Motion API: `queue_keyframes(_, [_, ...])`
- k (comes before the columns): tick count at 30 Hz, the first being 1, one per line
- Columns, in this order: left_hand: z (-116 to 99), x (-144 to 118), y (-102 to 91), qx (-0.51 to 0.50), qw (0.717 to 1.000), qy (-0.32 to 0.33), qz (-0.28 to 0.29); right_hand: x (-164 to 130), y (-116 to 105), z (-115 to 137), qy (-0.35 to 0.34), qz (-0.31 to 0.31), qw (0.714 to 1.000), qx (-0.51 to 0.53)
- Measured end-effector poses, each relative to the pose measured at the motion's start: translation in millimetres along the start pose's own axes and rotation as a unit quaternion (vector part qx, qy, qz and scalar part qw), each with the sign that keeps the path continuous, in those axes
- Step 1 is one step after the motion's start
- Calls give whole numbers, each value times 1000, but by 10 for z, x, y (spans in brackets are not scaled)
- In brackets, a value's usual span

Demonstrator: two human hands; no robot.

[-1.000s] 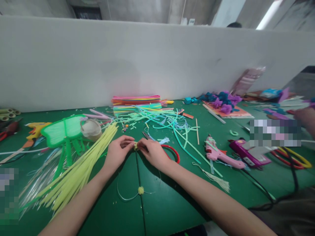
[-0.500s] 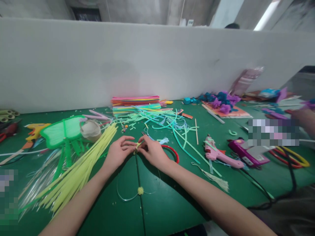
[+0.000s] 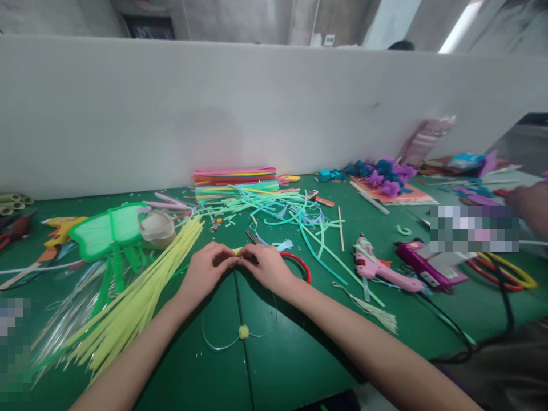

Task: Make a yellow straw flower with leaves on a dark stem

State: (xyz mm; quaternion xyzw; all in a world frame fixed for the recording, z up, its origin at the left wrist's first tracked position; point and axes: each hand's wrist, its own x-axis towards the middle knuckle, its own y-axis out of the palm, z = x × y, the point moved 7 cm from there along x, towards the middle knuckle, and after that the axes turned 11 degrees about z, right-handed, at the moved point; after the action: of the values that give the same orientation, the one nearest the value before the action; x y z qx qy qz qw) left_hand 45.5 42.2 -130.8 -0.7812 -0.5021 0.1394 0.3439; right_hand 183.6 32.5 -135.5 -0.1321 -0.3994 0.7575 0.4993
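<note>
My left hand [image 3: 209, 267] and my right hand [image 3: 264, 265] meet at the middle of the green table, fingertips pinched together. Between them shows a small bit of yellow pipe cleaner [image 3: 237, 251], mostly hidden by the fingers. A thin thread hangs below my right hand. Scissors with red handles [image 3: 302, 266] lie partly under that hand, their blades pointing away beyond it. Nearer to me, a small yellow ball [image 3: 244, 332] rests on the table with a clear curved thread [image 3: 214, 346] running from it. Beside my left forearm lies a bundle of yellow pipe cleaners [image 3: 141, 308].
A green winged shape [image 3: 112, 231] and a tape roll [image 3: 157, 227] stand left. Colourful pipe cleaners [image 3: 235, 177] lie at the back near a white partition [image 3: 257, 108]. On the right are a pink glue gun [image 3: 387, 278], a purple glue gun [image 3: 428, 268] and another person's hand [image 3: 528, 205].
My fingers have closed in tighter around the yellow pipe cleaner, hiding more of it. My left hand's raised fingers have curled down. The ball and scissors stay in place.
</note>
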Motion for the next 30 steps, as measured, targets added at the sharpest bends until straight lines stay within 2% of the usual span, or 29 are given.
queue_keyframes(3, [-84, -23, 9, 86, 995, 38, 44, -11, -19, 1, 0, 3, 1000, 13])
queue_keyframes(6, [-103, -36, 25, 124, 988, 55, 79, -13, -38, -4, 4, 3, 1000, 28])
queue_keyframes(13, [-118, -36, 6, 78, 993, 64, 54, -21, -107, 73, -30, 8, 997, 64])
queue_keyframes(21, [-132, -14, 30, 32, 996, 61, 54, -41, -138, 1, 13, -18, 983, 182])
queue_keyframes(30, [-83, -10, 34, 10, 998, 44, 46, -32, -119, -7, 12, -27, 984, 177])
